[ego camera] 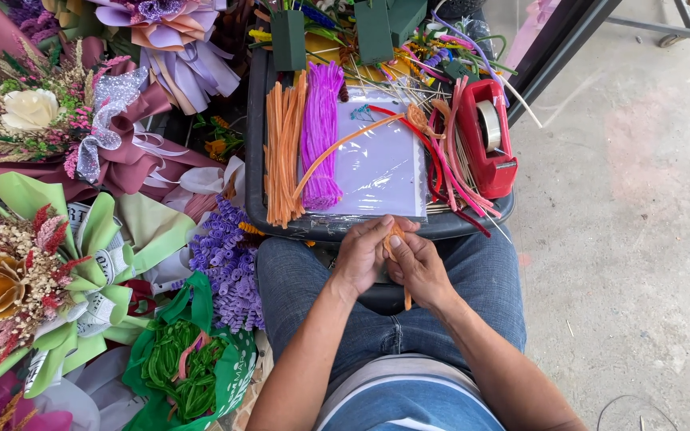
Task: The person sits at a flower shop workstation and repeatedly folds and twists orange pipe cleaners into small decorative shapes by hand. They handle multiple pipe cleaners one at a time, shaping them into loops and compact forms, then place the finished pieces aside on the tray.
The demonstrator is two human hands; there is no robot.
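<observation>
Here, just below the tray (259,144), both hands pinch one orange stem (406,297) (its long axis runs toward the lap), left hand (358,259) and right hand (418,267) touching, equally near.

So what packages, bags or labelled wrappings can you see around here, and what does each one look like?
Clear plastic sleeve: flat on the black tray, rectangular, over a pale lilac sheet.
Green bag: lower left by the knee, open, white markings, full of green stems.
Printed ribbon: on the green-wrapped bouquet at left, white with dark lettering.
Red tape dispenser: tray's right edge, holding a tape roll.
</observation>
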